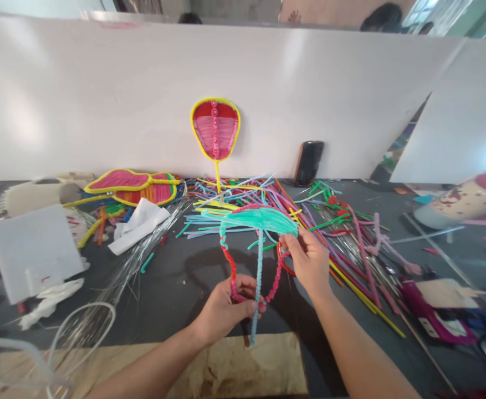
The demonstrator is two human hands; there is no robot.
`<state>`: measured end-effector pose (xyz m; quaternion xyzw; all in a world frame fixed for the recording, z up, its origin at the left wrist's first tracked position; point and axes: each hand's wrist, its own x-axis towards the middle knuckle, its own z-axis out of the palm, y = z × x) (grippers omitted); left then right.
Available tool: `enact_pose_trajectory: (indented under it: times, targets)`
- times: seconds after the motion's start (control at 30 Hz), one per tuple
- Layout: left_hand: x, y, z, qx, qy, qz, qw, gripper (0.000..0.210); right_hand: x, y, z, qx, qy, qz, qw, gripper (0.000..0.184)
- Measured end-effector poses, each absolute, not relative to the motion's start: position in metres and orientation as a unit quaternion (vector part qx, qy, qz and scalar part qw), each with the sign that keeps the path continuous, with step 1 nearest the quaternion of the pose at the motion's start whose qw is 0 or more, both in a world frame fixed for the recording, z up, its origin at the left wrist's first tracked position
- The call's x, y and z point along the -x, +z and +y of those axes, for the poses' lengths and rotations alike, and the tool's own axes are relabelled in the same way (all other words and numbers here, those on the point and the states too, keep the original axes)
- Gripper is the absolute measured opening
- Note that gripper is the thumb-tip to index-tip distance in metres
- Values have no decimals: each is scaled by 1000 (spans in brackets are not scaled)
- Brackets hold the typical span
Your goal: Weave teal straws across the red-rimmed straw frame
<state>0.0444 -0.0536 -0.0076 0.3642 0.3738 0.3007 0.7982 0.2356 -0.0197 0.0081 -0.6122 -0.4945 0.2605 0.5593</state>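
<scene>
Between my hands is a pipe-cleaner shape with a turquoise domed top, a twisted red and pink loop below and a light-blue stem down the middle. My left hand pinches the stem and the bottom of the loop between thumb and fingers. Up at the right end of the turquoise part, my right hand grips its edge. Behind it, a pile of loose pipe cleaners in many colours lies on the dark table. A yellow-rimmed pink and red pipe-cleaner petal on a yellow stem leans against the white board.
Thin wires fan out at left beside white paper pieces. More yellow-edged petals lie behind them. A dark phone leans on the white board. At right are a magenta glue gun and a spotted cylinder.
</scene>
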Motion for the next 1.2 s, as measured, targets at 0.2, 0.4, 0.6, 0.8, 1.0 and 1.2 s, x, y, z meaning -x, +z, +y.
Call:
enact_pose_trajectory:
  times: [0.2, 0.4, 0.6, 0.8, 1.0, 1.2]
  targets:
    - [-32, 1, -40, -376, 385, 375, 755, 57, -233, 9, -22, 616, 275, -506, 537, 24]
    - [-15, 15, -18, -327, 544, 415, 652, 48, -220, -2, -30, 606, 282, -553, 498, 25]
    - [-9, 17, -12, -289, 569, 426, 641, 32, -217, -8, -34, 611, 236, -587, 476, 26]
    - [-3, 12, -9, -268, 577, 401, 659, 28, -219, -7, -34, 613, 210, -594, 477, 27]
    - [3, 14, -7, -278, 568, 394, 666, 25, -221, -8, -34, 620, 190, -603, 466, 28]
    - [3, 15, -9, -294, 555, 366, 687, 24, -222, -8, -33, 620, 207, -590, 474, 28]
